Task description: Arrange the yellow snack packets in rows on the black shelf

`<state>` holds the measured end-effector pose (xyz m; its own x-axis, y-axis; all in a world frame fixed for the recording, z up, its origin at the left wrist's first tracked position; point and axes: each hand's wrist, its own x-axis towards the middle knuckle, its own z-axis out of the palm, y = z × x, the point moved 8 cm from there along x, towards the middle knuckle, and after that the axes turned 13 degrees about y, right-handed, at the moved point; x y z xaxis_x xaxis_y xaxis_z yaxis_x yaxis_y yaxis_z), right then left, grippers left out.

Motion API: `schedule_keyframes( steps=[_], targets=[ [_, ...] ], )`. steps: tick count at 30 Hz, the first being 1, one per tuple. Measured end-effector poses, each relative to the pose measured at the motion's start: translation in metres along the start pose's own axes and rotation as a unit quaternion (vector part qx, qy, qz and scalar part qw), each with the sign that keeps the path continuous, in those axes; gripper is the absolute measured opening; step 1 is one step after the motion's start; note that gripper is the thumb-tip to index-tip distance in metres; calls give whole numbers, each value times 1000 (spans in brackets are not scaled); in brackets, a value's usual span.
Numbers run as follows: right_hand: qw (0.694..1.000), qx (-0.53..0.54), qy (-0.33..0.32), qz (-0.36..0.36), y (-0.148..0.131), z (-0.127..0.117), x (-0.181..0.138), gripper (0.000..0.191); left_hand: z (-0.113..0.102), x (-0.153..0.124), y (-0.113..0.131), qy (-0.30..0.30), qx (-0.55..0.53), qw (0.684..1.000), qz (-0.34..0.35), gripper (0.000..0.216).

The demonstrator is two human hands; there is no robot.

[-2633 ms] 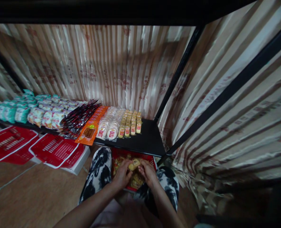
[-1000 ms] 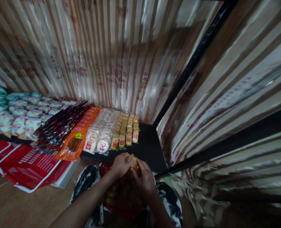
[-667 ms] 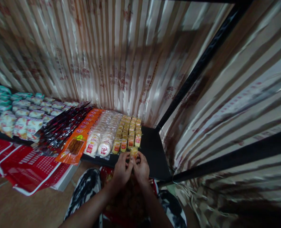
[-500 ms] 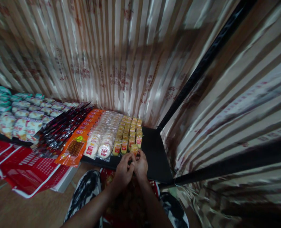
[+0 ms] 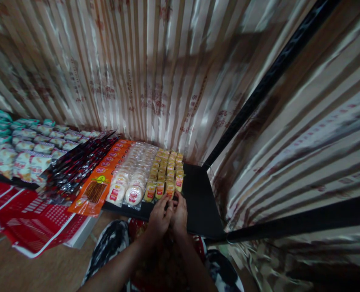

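Both hands meet at the front of the rows of small yellow wrapped snack packets point(image 5: 159, 189) on the black shelf point(image 5: 195, 198). My left hand point(image 5: 159, 214) has its fingers closed at the lower edge of the front yellow snack packet point(image 5: 169, 188) in the third row. Close beside it, my right hand point(image 5: 179, 213) curls its fingers against the same packet's right side. My fingers cover the bottom of that packet. Left of these rows lie clear-wrapped round white crackers point(image 5: 134, 194).
An orange snack bag point(image 5: 94, 191), dark glossy packets point(image 5: 72, 172) and white packets point(image 5: 40, 165) line the shelf leftward. Red baskets point(image 5: 46, 217) stand below. A black post point(image 5: 243, 109) rises at right before a striped curtain point(image 5: 155, 73).
The yellow packet between my hands has moved slightly left and back, into line with its row. My hands stay close together at the front of the rows.
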<state>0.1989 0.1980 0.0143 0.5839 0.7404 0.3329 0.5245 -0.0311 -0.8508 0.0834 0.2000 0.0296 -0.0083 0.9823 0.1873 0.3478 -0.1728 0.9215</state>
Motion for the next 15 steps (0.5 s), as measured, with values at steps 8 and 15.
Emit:
schedule_keyframes(
  steps=[8,15],
  targets=[
    [996,-37,-28,-76,-2,2,-7,43,10,-2,-9,-13,0,1000,-4,42],
    [999,-10,2,-38,-13,-23,-15,38,-11,-15,-1,23,11,999,36,28]
  ],
)
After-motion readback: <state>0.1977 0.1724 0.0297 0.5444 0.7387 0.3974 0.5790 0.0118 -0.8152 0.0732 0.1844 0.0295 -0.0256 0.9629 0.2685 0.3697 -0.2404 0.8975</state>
